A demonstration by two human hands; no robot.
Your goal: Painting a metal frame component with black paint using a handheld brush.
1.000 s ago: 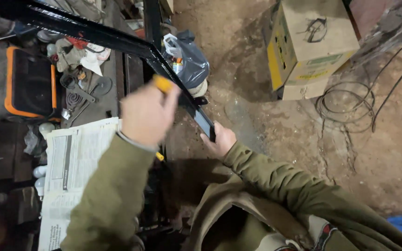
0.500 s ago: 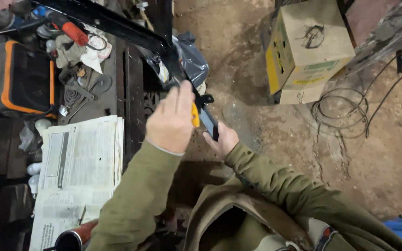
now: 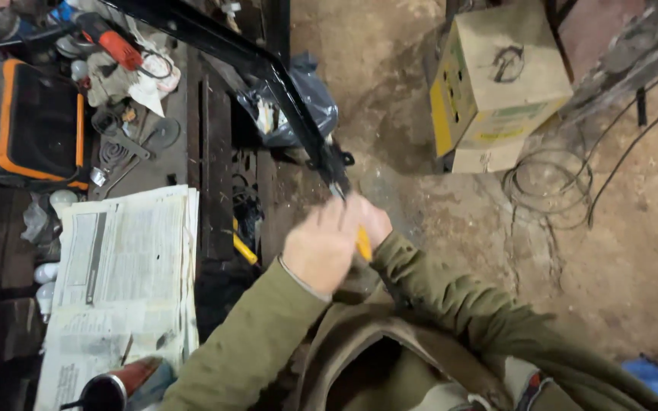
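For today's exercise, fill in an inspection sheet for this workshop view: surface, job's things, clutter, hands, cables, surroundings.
Surface: dark workbench, crowded.
Job's things: black metal frame; yellow-handled tool at its end.
Clutter: newspapers, orange-and-black case, orange power tool, black plastic bag.
Hands: left hand and right hand together at the yellow-handled tool; grip blurred.
Cables: wire coil on the floor.
Surroundings: dirt floor, cardboard box.
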